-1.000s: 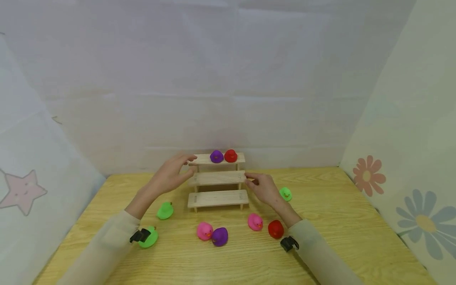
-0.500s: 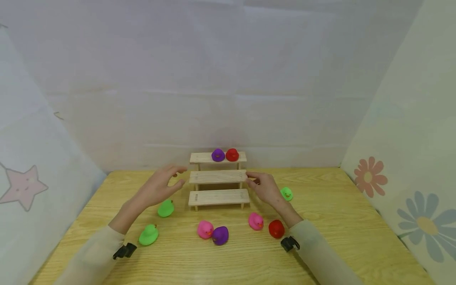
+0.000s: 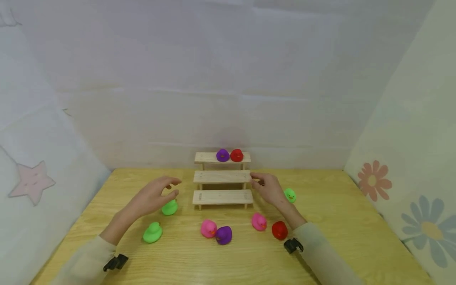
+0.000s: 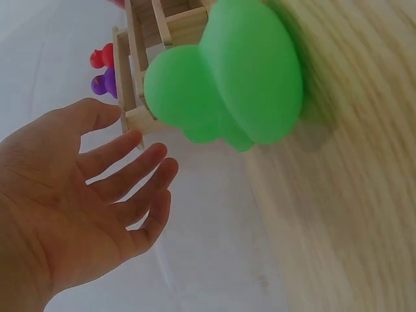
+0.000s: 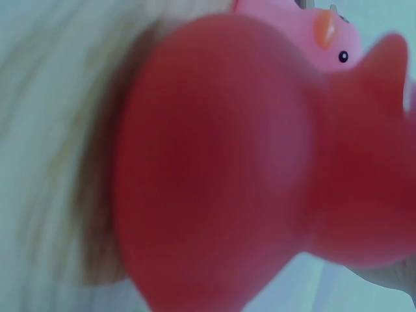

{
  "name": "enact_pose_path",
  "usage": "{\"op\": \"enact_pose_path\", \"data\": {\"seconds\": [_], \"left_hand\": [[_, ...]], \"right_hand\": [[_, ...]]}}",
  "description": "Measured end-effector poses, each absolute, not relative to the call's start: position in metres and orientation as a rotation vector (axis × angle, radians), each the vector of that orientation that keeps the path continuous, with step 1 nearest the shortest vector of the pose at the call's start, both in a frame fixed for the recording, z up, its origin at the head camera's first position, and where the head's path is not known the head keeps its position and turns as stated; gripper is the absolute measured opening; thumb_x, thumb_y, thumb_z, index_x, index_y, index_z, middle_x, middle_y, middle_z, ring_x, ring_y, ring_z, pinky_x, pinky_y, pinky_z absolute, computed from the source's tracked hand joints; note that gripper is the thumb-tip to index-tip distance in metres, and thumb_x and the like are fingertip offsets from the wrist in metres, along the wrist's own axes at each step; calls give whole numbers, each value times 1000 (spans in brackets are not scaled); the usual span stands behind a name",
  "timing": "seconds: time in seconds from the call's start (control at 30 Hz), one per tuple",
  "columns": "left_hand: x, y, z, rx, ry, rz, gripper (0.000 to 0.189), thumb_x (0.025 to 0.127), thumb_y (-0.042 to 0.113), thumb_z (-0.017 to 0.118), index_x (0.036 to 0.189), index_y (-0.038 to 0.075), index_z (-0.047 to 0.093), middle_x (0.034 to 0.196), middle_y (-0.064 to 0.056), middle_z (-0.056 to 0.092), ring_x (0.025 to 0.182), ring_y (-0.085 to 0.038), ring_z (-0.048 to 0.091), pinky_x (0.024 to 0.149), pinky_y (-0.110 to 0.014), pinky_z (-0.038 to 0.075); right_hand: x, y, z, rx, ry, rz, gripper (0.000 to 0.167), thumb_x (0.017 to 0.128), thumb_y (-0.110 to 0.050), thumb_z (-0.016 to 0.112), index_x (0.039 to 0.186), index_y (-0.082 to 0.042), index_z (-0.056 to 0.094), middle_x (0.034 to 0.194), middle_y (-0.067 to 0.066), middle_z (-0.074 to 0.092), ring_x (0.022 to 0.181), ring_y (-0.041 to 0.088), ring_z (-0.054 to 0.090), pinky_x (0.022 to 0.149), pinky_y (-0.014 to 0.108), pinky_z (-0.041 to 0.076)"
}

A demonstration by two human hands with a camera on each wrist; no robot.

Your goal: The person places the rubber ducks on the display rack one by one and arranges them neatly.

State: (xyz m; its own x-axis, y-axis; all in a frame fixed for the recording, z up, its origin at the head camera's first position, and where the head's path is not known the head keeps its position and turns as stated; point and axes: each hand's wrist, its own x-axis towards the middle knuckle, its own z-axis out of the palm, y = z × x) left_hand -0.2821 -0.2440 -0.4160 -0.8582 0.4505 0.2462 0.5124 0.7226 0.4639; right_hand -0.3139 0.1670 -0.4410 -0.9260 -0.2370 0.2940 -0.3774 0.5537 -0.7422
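Note:
A three-step wooden stand (image 3: 222, 197) stands on the table. My right hand (image 3: 270, 190) holds the right end of its middle step between thumb and fingers. Hidden behind a large red duck (image 5: 214, 149) in the right wrist view, that grip shows only in the head view. My left hand (image 3: 151, 198) hovers left of the stand, fingers loosely bent and holding nothing. Below it sits a green duck (image 3: 170, 207), with another green duck (image 3: 153, 232) nearer the front. On the top step rest a purple duck (image 3: 223, 155) and a red duck (image 3: 236, 155), side by side.
In front of the stand lie a pink duck (image 3: 208, 228) touching a purple duck (image 3: 223, 235), another pink duck (image 3: 259, 221) and a red duck (image 3: 279, 230). A green duck (image 3: 290, 195) sits beyond my right wrist. White cloth walls (image 3: 228, 79) enclose the wooden table (image 3: 199, 261).
My left hand has drawn away from the stand's left side, toward the left and nearer me. My right hand stays at the middle step. The head view has shifted slightly.

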Motion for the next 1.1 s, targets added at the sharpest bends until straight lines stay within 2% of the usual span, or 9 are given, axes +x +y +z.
{"op": "enact_pose_path", "data": {"seconds": [0.13,0.23,0.4,0.63,0.73,0.93,1.1], "left_hand": [[-282,-247,-420,-726,-2854,-794,42,104,36,61,135,8,63,125,-4,66,101,-25,64,81,-44,54],[-279,-248,-421,-662,-2896,-789,37,103,35,62,129,9,66,108,1,69,88,-16,63,72,-38,53],[-273,-247,-418,-515,-2971,-745,33,100,37,65,117,10,70,91,1,66,79,-15,62,64,-38,52],[-270,-243,-420,-418,-3082,-747,32,96,42,70,108,13,72,89,1,66,78,-16,61,60,-38,50],[-270,-242,-422,-437,-3114,-742,33,94,41,73,109,11,71,87,1,65,75,-15,60,59,-38,50],[-270,-240,-424,-604,-3085,-726,25,95,21,74,117,9,71,88,-1,62,73,-16,57,60,-36,48],[-271,-240,-423,-770,-3017,-738,34,92,5,73,126,6,69,103,-8,61,92,-28,60,70,-40,52]], "right_hand": [[-313,170,-443,518,-2626,1353,37,102,-13,65,137,-1,64,126,16,67,92,31,72,62,33,55],[-312,171,-447,501,-2625,1371,37,102,-14,65,137,-3,64,124,15,68,93,34,71,61,33,54],[-314,170,-448,498,-2622,1376,37,102,-14,65,137,-3,64,121,14,70,93,35,71,59,32,53],[-315,169,-441,490,-2633,1369,36,103,-14,64,137,-4,65,114,14,72,93,36,70,56,32,51],[-315,169,-440,487,-2641,1363,36,103,-15,64,137,-5,64,117,13,71,94,35,70,57,32,51],[-314,169,-442,504,-2640,1354,37,103,-15,64,138,-4,64,120,14,70,94,34,71,56,30,50],[-313,170,-440,487,-2649,1366,37,103,-16,64,138,-5,64,112,14,72,93,36,70,53,31,49]]}}
